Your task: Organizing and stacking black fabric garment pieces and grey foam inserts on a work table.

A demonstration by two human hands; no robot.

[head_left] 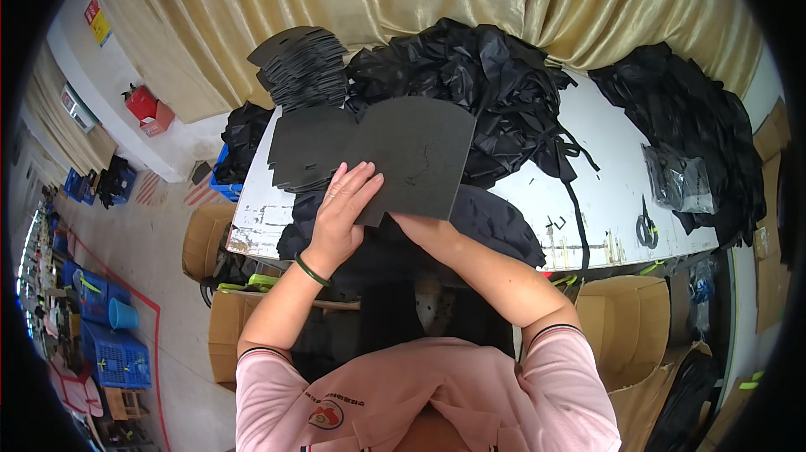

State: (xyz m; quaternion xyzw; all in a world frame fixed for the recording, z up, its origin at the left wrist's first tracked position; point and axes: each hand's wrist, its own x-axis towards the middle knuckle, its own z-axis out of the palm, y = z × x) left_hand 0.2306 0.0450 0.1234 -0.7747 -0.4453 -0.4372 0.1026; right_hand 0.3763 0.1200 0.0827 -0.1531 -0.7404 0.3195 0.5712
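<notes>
- Hands are working together on one flat black foam sheet (pixel 417 154), which is being held up just above the white table (pixel 604 192), in front of the person's chest.
- The left hand (pixel 340 213) is lying open on top of the sheet, fingers (pixel 359 179) spread flat, so the sheet is not flopping or sliding.
- The right hand (pixel 420 227) is reaching in under the sheet's bottom edge. Most of it is hiding there, so I cannot tell if it is pinching or just propping.
- A stack of black foam pieces (pixel 304 66) is sitting at the table's back left, fanning out like steps. More flat black pieces (pixel 304 150) are lying just beside the held sheet, touching it on the left.
- A big heap of black cloth (pixel 470 74) is filling the middle of the table, right behind the sheet, so room there is looking tight.
- Bare white table is showing to the right, with scissors (pixel 646 225) near the front edge and a clear plastic bag (pixel 678 179) beside a second black pile (pixel 688 108).
- The table's front edge is running close to the person, with open cardboard boxes (pixel 625 326) waiting below it.
</notes>
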